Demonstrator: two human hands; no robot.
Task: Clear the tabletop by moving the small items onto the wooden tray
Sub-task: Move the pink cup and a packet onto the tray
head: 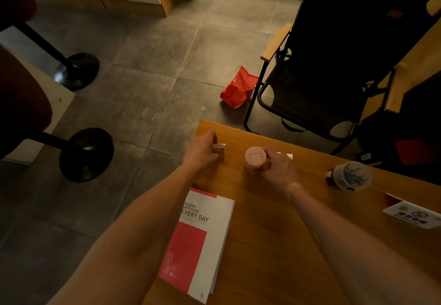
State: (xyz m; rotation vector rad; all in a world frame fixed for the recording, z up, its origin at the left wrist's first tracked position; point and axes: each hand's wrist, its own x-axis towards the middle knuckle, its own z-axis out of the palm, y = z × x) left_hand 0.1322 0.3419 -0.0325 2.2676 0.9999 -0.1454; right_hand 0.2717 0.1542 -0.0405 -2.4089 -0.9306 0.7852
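**Inspector:** State of each grip?

**Assistant:** Left hand (202, 150): fingers curled round a small brown-and-white box (219, 152) near the far left corner of the wooden bench (262, 221). The box appears to stand on the surface; contact below it cannot be confirmed. Right hand (281, 168): grip clamped on the side of a jar with a pale pink lid (255, 158), upright on the bench, just right of the box.

**Inspector:** Adjacent items?

**Assistant:** A small white object (287, 155) shows beyond the right hand's knuckles, mostly hidden; type undetermined. Further right, a white container with a blue pattern (353, 175) lies tilted, a dark small bottle (330, 175) touching its left side. A white card with printed symbols (412, 214) sits at the right edge.

**Inspector:** Nearer the person?

**Assistant:** A red-and-white notebook (202, 240), lettered "EVERY DAY", lies flat along the bench's left edge, between the forearms.

**Inspector:** Off the bench?

**Assistant:** A red bag (236, 88) on the tiled floor (155, 49), beside a black folding chair (322, 78). Two black stool bases (86, 154) at left.
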